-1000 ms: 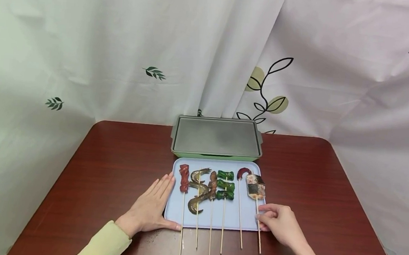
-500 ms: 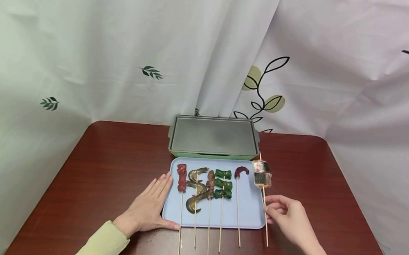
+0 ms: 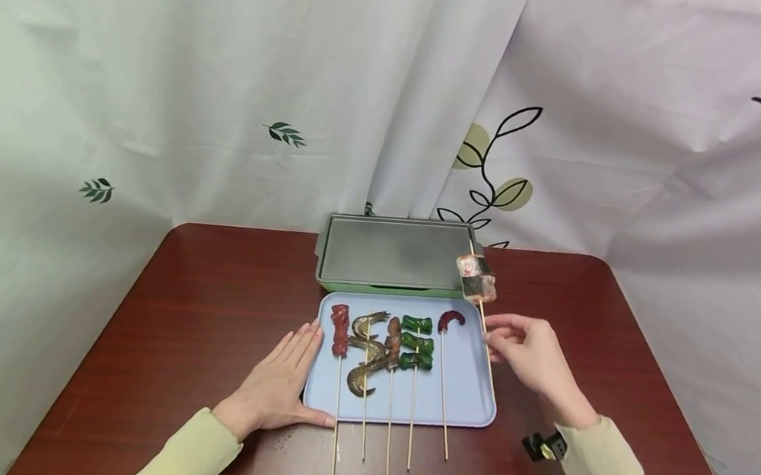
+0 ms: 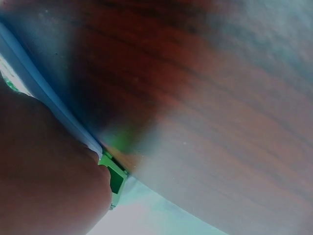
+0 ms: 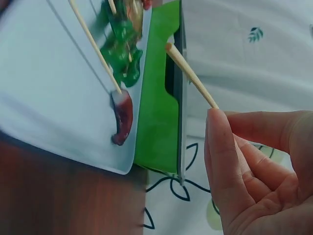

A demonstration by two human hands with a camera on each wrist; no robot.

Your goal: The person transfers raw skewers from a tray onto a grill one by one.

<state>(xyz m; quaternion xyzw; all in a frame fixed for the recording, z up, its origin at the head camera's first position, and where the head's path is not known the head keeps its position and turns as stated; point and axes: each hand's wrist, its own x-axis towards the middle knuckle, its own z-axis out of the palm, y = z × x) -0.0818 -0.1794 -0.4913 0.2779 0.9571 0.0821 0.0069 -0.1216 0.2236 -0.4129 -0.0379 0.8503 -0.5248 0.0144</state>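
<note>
Between thumb and fingers, my right hand (image 3: 527,355) pinches the bamboo stick of a fish skewer (image 3: 477,277), two-tone dark and pale chunks. Its chunks overlap the griddle's right front corner in the head view. In the right wrist view only the stick's blunt lower end (image 5: 190,73) shows; the fish is out of frame. Straight fingers of my left hand (image 3: 280,381) lie along the left side of the pale blue tray (image 3: 469,384), the thumb at its near left corner. On the tray are a red meat skewer (image 3: 340,331), a shrimp skewer (image 3: 360,381) and a green pepper skewer (image 3: 417,343).
A brown meat skewer (image 3: 394,342) and a skewer with a dark red curled piece (image 3: 451,320) also lie on the tray. Several sticks overhang its front edge. Behind it stands a grey griddle (image 3: 393,254) with a green base (image 5: 156,107), close to the white curtain (image 3: 230,85).
My right hand has lifted the fish skewer off the tray's right side, first rightward, then forward and slightly left to the griddle's corner. The left hand has kept its place on the tray.
</note>
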